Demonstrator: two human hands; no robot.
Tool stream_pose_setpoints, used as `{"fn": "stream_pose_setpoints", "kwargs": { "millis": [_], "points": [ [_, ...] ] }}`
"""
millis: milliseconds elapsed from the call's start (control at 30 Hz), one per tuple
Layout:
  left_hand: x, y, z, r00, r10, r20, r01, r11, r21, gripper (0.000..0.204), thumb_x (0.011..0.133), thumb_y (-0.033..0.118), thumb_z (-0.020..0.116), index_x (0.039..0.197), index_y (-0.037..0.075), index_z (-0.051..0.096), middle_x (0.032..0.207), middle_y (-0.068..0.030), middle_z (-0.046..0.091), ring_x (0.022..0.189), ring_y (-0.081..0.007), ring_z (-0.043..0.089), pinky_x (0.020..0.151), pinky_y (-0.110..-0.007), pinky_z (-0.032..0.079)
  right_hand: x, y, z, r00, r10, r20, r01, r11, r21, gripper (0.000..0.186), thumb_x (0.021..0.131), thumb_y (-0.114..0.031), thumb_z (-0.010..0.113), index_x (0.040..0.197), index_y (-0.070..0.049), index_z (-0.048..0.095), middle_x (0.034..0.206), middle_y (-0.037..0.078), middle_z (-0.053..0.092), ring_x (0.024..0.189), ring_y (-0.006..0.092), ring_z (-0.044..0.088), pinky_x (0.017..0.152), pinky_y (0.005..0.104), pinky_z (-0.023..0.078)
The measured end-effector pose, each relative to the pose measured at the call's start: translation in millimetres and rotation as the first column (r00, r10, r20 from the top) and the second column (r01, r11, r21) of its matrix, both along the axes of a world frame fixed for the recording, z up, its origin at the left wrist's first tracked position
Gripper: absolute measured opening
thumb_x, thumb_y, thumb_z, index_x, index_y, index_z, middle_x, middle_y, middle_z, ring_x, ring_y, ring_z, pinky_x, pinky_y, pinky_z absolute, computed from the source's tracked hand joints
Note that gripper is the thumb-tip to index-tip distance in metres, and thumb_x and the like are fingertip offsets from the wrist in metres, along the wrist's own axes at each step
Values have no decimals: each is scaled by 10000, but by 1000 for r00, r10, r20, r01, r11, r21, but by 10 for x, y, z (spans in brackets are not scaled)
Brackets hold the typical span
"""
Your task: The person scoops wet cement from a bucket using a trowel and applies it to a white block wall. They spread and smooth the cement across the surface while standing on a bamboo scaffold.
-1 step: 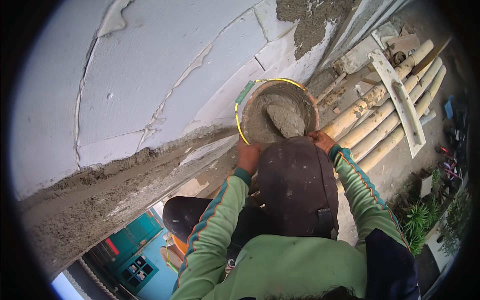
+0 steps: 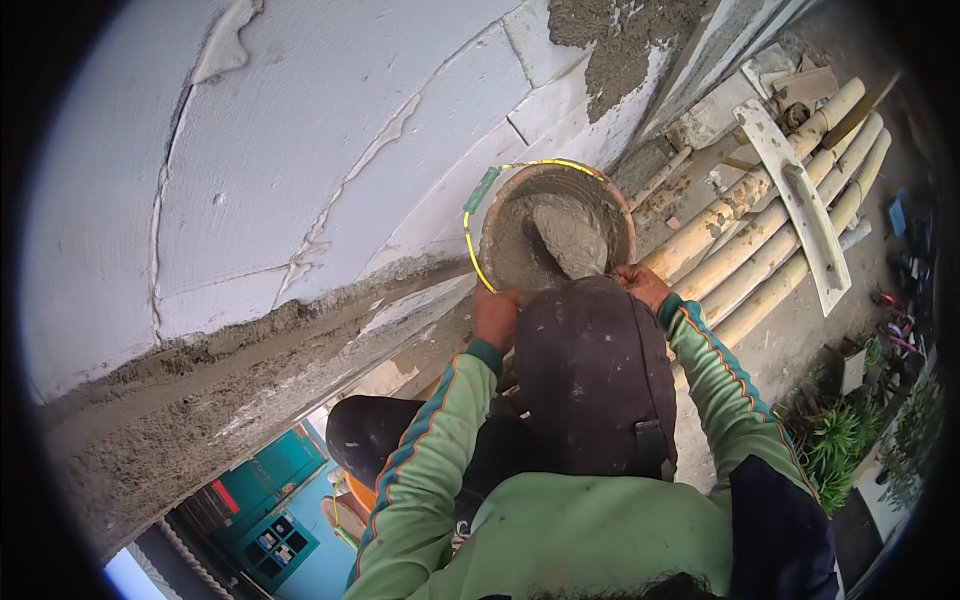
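Observation:
A round bucket of wet grey mortar stands past my raised knee, against the wall. My left hand is closed on its near-left rim, fingers partly hidden. A mortar-coated trowel has its blade in the mix, with a dark groove along its left side. My right hand is closed at the near-right rim, at the trowel's near end; my knee hides the handle. The bucket's yellow wire handle, with a green grip, loops out to the left.
A white block wall with mortar seams rises at left above a rough ledge. Bamboo poles lie to the right under a long plastering float. Potted plants stand at lower right. Another bucket sits at lower left.
The trowel blade has shifted and tilted slightly in the mortar, and the dark groove on its left shows wider. The bucket has tipped or shifted a little left. Both hands stay nearly in place.

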State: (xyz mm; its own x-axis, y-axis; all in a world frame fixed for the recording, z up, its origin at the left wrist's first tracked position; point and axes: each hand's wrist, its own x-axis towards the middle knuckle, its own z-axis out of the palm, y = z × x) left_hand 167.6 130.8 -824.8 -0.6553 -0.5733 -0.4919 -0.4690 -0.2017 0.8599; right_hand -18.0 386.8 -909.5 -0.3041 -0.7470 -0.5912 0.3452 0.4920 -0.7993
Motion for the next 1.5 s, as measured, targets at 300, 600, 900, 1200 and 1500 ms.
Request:
{"fn": "stream_pose_setpoints", "kwargs": {
  "millis": [300, 600, 900, 1200, 1500],
  "points": [
    [461, 82, -62, 980, -20, 199, 11, 999, 45, 526, 753, 8, 605, 1272, 16, 517, 1105, -169, 662, 910, -280, 654, 794, -414, 527, -279, -147, 1078, 552, -621, 556, 804, 573, -159, 253, 965, -198, 581, 1181, -66, 562, 889, 34, 600, 702, 115, 584, 562, 245, 491],
    [462, 195, 30, 975, -9, 223, -28, 986, 163, 549, 752, -9, 594, 1293, 22, 505, 1115, -169, 658, 922, -279, 651, 810, -413, 524, -3317, -1329, -320, 17, -987, -157, 998, 27, -63, 377, 792, -174, 731, 1064, 56, 609, 975, 206, 681, 861, 352, 678, 782, 425, 520],
    [619, -3, 48, 967, 129, 219, -158, 980, 121, 574, 751, -25, 583, 1315, 28, 492, 1124, -169, 655, 934, -279, 649, 827, -412, 521, -962, -692, 993, 486, -854, 186, 871, 454, -189, 446, 954, -204, 649, 1354, -68, 503, 934, 24, 590, 758, 111, 574, 613, 291, 493],
    [338, 47, -86, 979, 127, 159, -153, 976, 158, 598, 750, -42, 572, 1337, 34, 480, 1133, -169, 651, 946, -279, 647, 843, -411, 519, -1030, 1637, 498, 424, 17, -906, 776, 509, 372, 335, 950, -209, 573, 1247, -64, 517, 1145, 228, 606, 1033, 429, 600, 853, 484, 510],
    [185, 40, -134, 977, 188, 103, -200, 972, 120, 624, 749, -58, 561, 1358, 39, 468, 1143, -169, 647, 958, -279, 645, 860, -410, 516, 163, 697, 213, 434, -569, -699, 831, 553, 65, 457, 954, -205, 590, 1333, -6, 431, 1090, 305, 618, 986, 484, 613, 853, 496, 489]
  ]
}}
